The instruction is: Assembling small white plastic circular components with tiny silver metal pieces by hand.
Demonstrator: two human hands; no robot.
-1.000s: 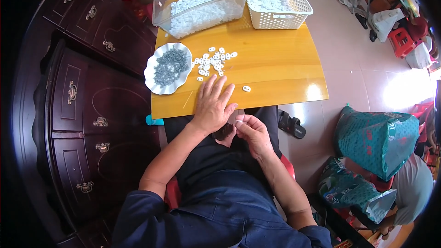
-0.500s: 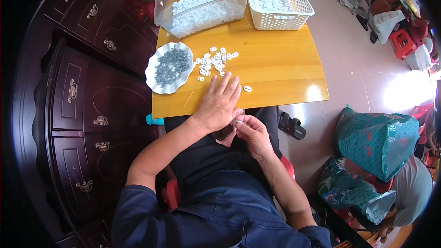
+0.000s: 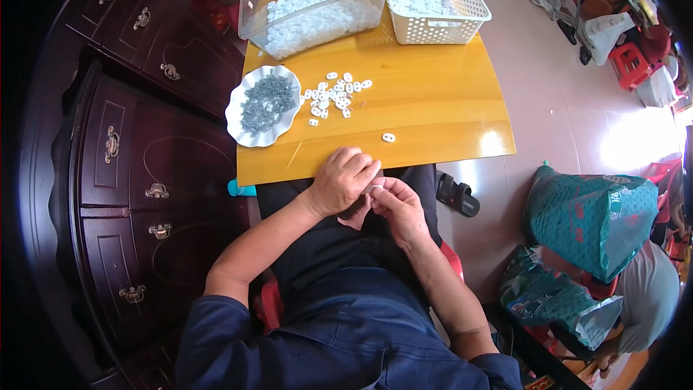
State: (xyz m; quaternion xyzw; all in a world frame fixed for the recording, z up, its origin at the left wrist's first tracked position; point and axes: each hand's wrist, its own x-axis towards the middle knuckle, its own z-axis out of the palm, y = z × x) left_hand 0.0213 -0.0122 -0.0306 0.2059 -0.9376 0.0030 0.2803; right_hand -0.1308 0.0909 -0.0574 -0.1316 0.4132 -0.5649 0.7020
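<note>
Just off the table's near edge, my two hands meet above my lap. My right hand is closed in a pinch on a small white plastic piece, of which only a sliver shows. Against its fingertips is my left hand, its fingers curled in; what they hold, if anything, is hidden. On the table, a loose cluster of white oval pieces with two dark holes lies beyond my left hand. One more such white oval piece lies apart, closer to the edge. A scalloped white dish holds many small dark grey pieces.
At the back of the wooden table stand a clear plastic bin and a white perforated basket, both holding white pieces. A dark cabinet flanks the left. Green bags and a person in grey are at right.
My left hand has drawn back from the tabletop, and its spread fingers have curled in beside my right fingertips. My right hand keeps its pinch in nearly the same place.
</note>
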